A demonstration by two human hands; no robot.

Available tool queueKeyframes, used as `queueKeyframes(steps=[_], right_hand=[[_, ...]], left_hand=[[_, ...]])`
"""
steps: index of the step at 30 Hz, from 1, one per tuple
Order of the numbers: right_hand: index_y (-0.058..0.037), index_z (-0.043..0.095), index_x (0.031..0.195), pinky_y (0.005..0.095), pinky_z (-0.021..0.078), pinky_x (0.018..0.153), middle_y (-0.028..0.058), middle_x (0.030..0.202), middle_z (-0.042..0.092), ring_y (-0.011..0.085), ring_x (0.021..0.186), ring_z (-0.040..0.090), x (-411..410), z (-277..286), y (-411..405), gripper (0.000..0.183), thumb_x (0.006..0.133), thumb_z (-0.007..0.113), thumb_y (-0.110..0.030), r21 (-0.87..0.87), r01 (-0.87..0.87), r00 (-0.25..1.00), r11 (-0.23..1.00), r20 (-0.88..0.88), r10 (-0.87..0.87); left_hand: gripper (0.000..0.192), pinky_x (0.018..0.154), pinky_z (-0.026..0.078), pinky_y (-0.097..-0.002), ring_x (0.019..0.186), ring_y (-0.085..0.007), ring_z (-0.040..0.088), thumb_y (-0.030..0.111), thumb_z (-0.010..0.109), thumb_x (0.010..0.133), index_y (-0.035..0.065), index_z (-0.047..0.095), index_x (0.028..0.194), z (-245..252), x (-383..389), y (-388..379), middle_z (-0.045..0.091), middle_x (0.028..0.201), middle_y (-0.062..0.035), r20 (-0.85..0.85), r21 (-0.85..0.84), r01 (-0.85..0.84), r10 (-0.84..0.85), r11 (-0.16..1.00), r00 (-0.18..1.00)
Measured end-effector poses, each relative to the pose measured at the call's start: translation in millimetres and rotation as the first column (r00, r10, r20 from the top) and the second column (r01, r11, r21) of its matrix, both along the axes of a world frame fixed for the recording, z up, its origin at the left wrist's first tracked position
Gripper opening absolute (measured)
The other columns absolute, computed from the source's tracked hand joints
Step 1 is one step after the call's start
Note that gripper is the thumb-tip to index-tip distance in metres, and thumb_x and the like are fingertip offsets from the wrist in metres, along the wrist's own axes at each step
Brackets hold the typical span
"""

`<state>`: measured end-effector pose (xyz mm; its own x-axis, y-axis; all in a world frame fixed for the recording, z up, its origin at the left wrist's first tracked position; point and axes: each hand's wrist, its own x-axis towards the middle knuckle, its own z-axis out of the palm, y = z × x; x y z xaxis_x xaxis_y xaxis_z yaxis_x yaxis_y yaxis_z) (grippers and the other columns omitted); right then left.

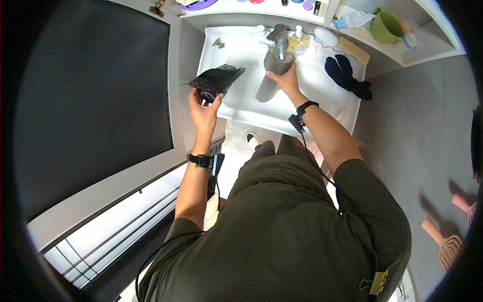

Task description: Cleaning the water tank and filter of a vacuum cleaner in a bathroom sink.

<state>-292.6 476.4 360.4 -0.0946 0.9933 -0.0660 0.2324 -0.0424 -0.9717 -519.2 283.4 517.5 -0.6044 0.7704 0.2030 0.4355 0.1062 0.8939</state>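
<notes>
My left hand (204,113) grips a black plastic part (217,80) by its round end, holding it over the left side of a white washbasin (241,107). My right hand (287,81) is closed around a translucent grey plastic container (272,63). The container's open mouth is under the tap (278,31), and what looks like a stream of water (281,50) runs down into it. Below the container a grey shadow falls on the basin. The fingers on the far side of each thing are partly hidden.
Behind the tap's right side stands a pump bottle of yellow liquid (299,43). Dark socks (346,75) hang over the basin's right edge. A shelf above holds a green cup (386,27) and a tube (354,19). Cables run from straps on both wrists.
</notes>
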Motion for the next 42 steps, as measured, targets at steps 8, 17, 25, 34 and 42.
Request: queueKeyframes(steps=[8,17,25,34,42], right_hand=[[0.0096,0.031,0.148,0.0417,0.0421,0.117,0.0278,0.144,0.049,0.0383,0.138,0.049,6,16,-12,0.114,0.069,0.097,-0.039,-0.074,0.023,0.998,0.997,-0.051,-0.027],[0.0138,0.02,0.151,0.0431,0.0448,0.116,0.0321,0.148,0.04,0.0439,0.138,0.047,13,30,-10,0.126,0.068,0.095,-0.045,-0.101,0.023,0.967,0.995,0.254,0.003],[0.0109,0.02,0.151,0.0438,0.049,0.113,0.0318,0.147,0.04,0.0445,0.133,0.052,20,36,-8,0.124,0.069,0.095,-0.043,-0.075,0.035,0.962,0.997,0.274,-0.013],[0.0063,0.02,0.156,0.0451,0.0425,0.117,0.0297,0.15,0.039,0.0443,0.14,0.043,19,33,-12,0.122,0.069,0.095,-0.037,0.076,-0.003,0.902,0.997,0.431,-0.03],[0.0101,0.022,0.154,0.0459,0.0512,0.108,0.0328,0.143,0.046,0.0448,0.129,0.056,53,55,-3,0.126,0.066,0.094,-0.044,-0.087,-0.18,0.781,0.98,0.593,0.196]], left_hand=[[0.085,0.101,0.052,-0.0363,0.119,-0.0254,0.061,0.012,0.092,0.078,-0.0084,0.041,0.144,-3,-1,-1,0.06,0.133,-0.0209,0.006,-0.015,0.022,-0.022,1.0,1.0],[0.087,0.099,0.053,-0.0357,0.12,-0.0261,0.061,0.012,0.092,0.078,-0.0095,0.04,0.146,-1,2,-3,0.06,0.135,-0.0224,-0.005,-0.04,0.03,-0.03,0.999,1.0],[0.087,0.101,0.052,-0.0365,0.12,-0.0262,0.061,0.011,0.092,0.077,-0.0105,0.04,0.145,-6,1,-14,0.059,0.135,-0.0226,-0.012,-0.013,0.039,-0.04,0.999,0.999],[0.086,0.102,0.052,-0.0369,0.12,-0.0268,0.062,0.014,0.091,0.079,-0.0107,0.04,0.144,-11,-2,-25,0.06,0.134,-0.0234,-0.008,-0.022,0.049,-0.05,0.999,0.999],[0.087,0.1,0.053,-0.0364,0.117,-0.0277,0.065,0.02,0.092,0.078,-0.0111,0.042,0.142,-12,3,-34,0.063,0.13,-0.0255,0.037,-0.049,0.028,-0.027,0.998,0.999]])
